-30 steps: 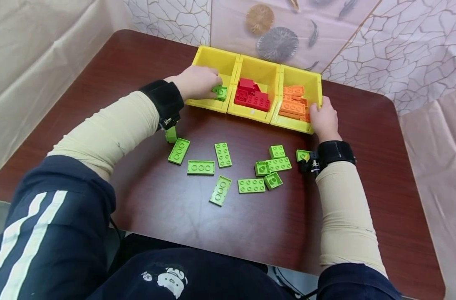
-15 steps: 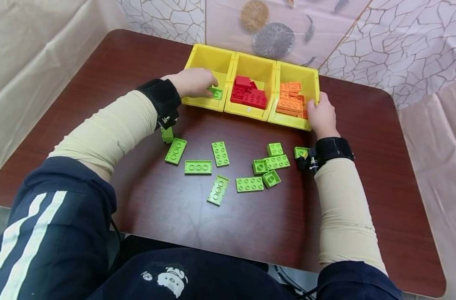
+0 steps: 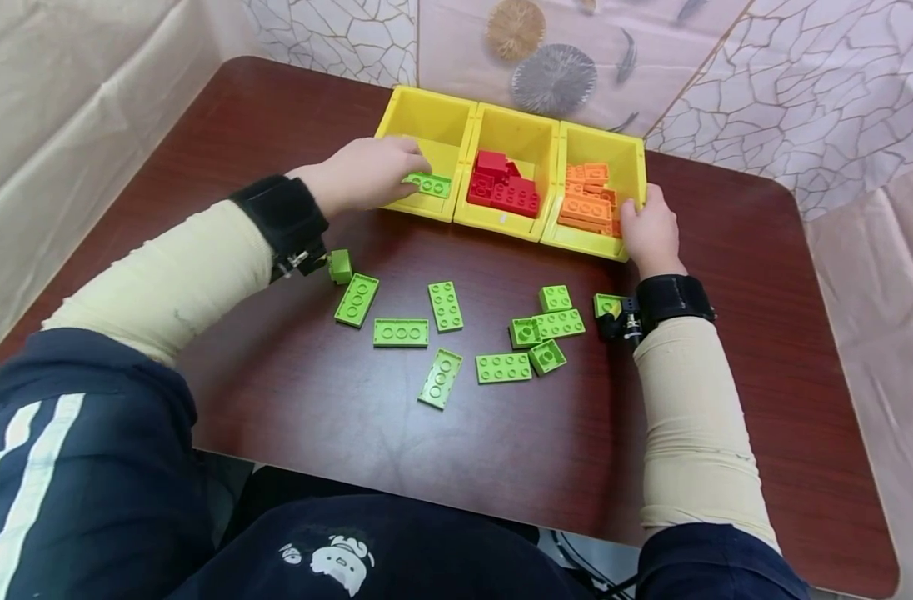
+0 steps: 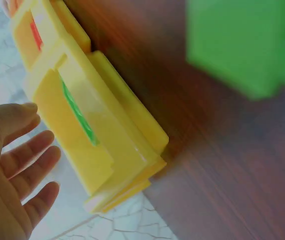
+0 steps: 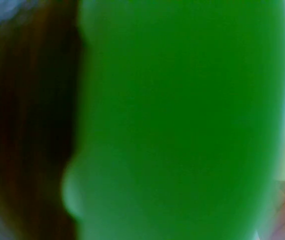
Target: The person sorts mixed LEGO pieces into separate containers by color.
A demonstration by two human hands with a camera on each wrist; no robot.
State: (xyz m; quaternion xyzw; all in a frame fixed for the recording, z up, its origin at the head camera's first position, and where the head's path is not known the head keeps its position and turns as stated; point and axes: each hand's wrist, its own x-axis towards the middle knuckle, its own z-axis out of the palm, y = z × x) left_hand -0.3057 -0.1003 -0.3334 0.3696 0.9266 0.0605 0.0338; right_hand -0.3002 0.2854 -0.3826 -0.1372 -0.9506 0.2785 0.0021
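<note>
My left hand hovers over the left compartment of a yellow three-part bin, its fingers spread and holding nothing in the left wrist view. Beneath the fingertips a green building brick lies in that compartment. At the bin's right end my right hand grips the outer wall, thumb near the rim. Red bricks fill part of the middle compartment, and orange bricks lie in the right one. A blurred green brick hides most of the right wrist view.
Several green bricks lie scattered on the brown table: a flat one at centre, a cluster with a long brick to the right, and a small brick near my left wrist. A patterned backdrop stands behind the bin.
My left hand has let go of the green brick in the left compartment and drawn back to the left, uncovering more of it. The right hand stays on the bin's end.
</note>
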